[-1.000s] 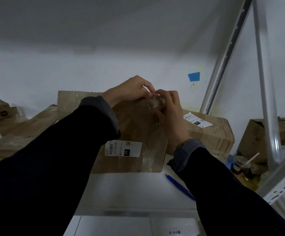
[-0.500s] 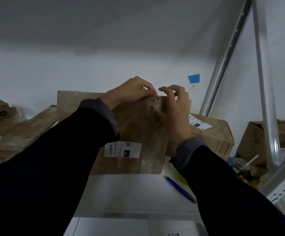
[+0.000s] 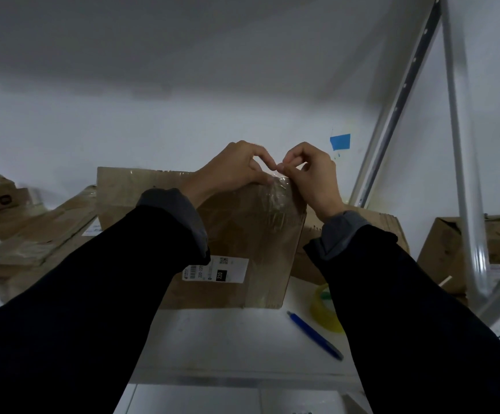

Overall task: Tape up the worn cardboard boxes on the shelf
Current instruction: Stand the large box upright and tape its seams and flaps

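A worn brown cardboard box point(image 3: 242, 234) stands upright on the white shelf point(image 3: 227, 339), with a white barcode label low on its front. A strip of clear tape point(image 3: 275, 198) runs down its right front side from the top edge. My left hand point(image 3: 233, 171) and my right hand point(image 3: 314, 177) meet at the box's top right corner, both pinching the upper end of the tape between thumb and fingers. A yellowish roll of clear tape point(image 3: 324, 309) lies on the shelf beside the box's lower right corner, partly hidden by my right sleeve.
A blue pen point(image 3: 314, 334) lies on the shelf in front of the roll. More cardboard boxes lie at the left point(image 3: 33, 243), behind right point(image 3: 377, 231) and far right point(image 3: 451, 249). A grey metal upright point(image 3: 463, 174) and diagonal brace point(image 3: 398, 100) stand at the right.
Both hands have risen from the box's upper front face to its top edge. My right hand turned from lying against the face to pinching at the corner. The tape roll has come into sight.
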Demonstrator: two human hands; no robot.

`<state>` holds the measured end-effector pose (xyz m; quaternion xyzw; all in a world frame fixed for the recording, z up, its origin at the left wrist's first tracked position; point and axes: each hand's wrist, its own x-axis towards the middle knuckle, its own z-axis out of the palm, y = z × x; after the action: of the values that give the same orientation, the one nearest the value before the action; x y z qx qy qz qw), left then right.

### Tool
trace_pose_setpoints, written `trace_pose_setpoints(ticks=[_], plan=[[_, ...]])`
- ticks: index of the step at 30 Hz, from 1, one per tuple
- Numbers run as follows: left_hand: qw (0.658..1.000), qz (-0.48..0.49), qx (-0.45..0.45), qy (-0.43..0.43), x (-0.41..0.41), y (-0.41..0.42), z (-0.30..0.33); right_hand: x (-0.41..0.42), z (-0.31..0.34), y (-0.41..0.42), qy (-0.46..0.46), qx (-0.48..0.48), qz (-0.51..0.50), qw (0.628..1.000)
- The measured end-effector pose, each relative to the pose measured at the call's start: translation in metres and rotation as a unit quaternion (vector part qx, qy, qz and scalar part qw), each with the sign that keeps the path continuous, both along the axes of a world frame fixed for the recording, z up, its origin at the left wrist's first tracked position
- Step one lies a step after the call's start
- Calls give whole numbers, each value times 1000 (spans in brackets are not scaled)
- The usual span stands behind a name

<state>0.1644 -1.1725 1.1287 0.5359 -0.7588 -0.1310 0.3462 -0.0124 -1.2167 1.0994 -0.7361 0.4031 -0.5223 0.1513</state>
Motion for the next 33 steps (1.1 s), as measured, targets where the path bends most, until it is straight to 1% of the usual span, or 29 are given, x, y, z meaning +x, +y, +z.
trace_pose_setpoints(ticks=[4,7,12,15,17,20,21,24,26,30,33], plan=[[1000,-10,-13,5,-1,3,-2,-5,0,5,26,-15,20,999],[1000,9,-29,0,-1,3,-3,-8,-2,11,49,-23,40,998],[999,15,-41,-23,1,0,-4,-12,-3,17,81,12,65,995],[997,16,-58,-39,1,3,-7,-13,-4,16,116,30,72,990],[997,19,-39,-63,0,9,-9,-11,-4,14,130,30,57,989],[983,66,-35,-166,-5,13,-15,-5,-1,13,133,14,32,991],[981,78,-36,-176,-7,14,-15,-4,1,13,135,9,38,990],[981,94,-22,-168,-11,11,-13,-3,3,14,158,20,67,985],[978,99,-20,-180,-15,10,-14,-2,1,12,180,21,56,982],[970,95,-43,-219,-20,9,-22,-1,-3,11,147,11,52,988],[979,73,-36,-186,-15,9,-21,-2,-2,14,146,7,60,987]])
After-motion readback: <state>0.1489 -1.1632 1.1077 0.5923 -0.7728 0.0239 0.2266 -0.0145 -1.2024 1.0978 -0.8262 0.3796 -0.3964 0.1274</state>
